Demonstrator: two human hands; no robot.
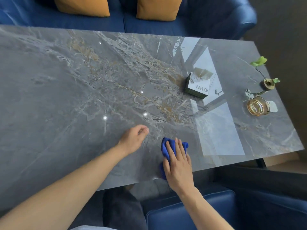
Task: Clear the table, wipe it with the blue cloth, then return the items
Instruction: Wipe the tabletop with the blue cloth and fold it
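The right hand [178,165] presses the blue cloth [167,146] flat on the marble table [66,97] (left hand [134,138] loosely curled nearby).

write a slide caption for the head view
Right hand presses the blue cloth flat on the marble table; tissue box remains.

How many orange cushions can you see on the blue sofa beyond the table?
2. One orange cushion lies on the sofa at top left, the other at top centre. Both are cropped; more may sit outside the frame.

Blue sofa [93,22], two orange cushions [83,5], dark floor [282,22], window glare
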